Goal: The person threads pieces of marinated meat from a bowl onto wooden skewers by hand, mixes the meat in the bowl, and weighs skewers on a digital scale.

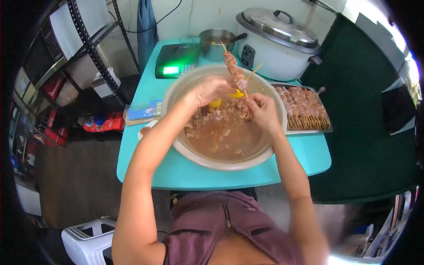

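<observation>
With the loaded skewer (235,72) tilted above the basin's (207,164) far side, my right hand (264,113) pinches its near end, while my left hand's (213,89) contact is unclear; expect light weight, soft, slippery meat (231,62), and grip bare stick (246,95).
</observation>
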`<state>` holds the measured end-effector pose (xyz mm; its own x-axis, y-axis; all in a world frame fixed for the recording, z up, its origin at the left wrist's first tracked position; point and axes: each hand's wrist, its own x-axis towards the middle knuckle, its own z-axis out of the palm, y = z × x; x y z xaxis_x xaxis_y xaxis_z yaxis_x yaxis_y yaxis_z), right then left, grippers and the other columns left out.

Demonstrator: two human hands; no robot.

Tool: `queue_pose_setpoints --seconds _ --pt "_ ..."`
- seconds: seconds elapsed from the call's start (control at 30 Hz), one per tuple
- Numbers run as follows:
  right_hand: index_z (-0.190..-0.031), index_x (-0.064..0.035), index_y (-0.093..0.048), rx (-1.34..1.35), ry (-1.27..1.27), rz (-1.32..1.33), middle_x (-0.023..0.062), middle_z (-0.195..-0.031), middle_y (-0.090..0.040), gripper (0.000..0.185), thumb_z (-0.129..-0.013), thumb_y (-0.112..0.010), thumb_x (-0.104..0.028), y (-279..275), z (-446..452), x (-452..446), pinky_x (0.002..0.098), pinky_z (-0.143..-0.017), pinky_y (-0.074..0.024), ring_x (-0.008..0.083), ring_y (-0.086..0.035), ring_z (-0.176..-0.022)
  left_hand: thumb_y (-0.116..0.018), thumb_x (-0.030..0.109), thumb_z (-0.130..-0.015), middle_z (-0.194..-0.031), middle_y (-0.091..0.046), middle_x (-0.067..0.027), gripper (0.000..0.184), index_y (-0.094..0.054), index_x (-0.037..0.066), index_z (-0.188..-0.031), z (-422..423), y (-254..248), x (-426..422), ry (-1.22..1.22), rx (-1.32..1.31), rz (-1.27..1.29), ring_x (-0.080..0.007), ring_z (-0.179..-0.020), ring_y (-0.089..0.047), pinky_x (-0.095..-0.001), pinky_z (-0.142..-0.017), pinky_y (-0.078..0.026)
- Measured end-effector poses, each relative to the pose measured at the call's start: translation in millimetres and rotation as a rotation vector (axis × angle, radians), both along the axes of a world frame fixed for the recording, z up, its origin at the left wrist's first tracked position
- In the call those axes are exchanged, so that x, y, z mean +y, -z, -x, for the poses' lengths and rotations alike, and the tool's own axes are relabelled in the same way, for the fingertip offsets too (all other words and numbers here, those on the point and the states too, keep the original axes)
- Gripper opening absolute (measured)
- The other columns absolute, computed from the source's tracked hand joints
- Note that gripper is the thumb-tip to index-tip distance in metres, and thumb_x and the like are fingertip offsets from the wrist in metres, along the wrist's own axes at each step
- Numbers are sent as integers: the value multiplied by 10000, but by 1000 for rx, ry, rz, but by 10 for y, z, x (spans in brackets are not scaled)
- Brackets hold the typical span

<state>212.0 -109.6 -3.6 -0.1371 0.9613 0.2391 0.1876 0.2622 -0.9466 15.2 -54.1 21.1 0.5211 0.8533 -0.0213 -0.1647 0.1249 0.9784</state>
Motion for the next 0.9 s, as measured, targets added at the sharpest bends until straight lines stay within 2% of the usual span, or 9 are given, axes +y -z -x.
queue_pose_setpoints --seconds 0.03,0.1,0.2,0.3,0.43,0.9 --pt "-778 -3 -621 24 -1 18 17 -595 -585 165 -840 -546 -136 -7 19 -18 214 -462 -365 48 -482 -498 -575 146 -799 -1066 -583 -84 311 -547 24 -1083 -36 -36 -46 120 -170 66 -204 -985 -564 -371 -800 -479" --pt "-794 0 -623 76 -5 55 18 -598 -585 160 -842 -549 -134 -69 53 -86 209 -465 -366 49 -486 -500 -569 192 -831 -1043 -588 -97 289 -553 20 -1064 -149 -43 -79 60 -191 109 -197 -989 -559 -354 -821 -476" --pt "-836 7 -623 148 -4 45 23 -604 -586 149 -843 -554 -124 -101 119 -120 202 -458 -365 52 -491 -500 -590 286 -831 -977 -585 -78 316 -565 25 -1008 -288 -78 -119 -44 -237 80 -178 -913 -572 -337 -771 -492" --pt "-885 18 -620 183 3 19 28 -611 -585 151 -842 -556 -112 -57 99 -106 195 -445 -363 54 -495 -502 -579 237 -840 -996 -600 -119 291 -561 20 -1033 -374 -78 -145 -107 -211 93 -196 -902 -593 -327 -751 -508" --pt "-926 35 -607 201 9 42 35 -614 -581 171 -841 -555 -105 -3 64 -132 190 -449 -372 57 -507 -519 -577 227 -840 -965 -611 -122 279 -565 11 -1016 -439 4 -168 -117 -191 59 -190 -872 -602 -321 -740 -508" --pt "-877 37 -613 198 75 32 39 -593 -582 147 -834 -554 -90 36 85 -148 196 -423 -356 56 -495 -490 -591 201 -830 -1000 -606 -125 284 -566 -21 -1007 -473 126 -208 -84 -229 110 -171 -921 -577 -304 -812 -466"
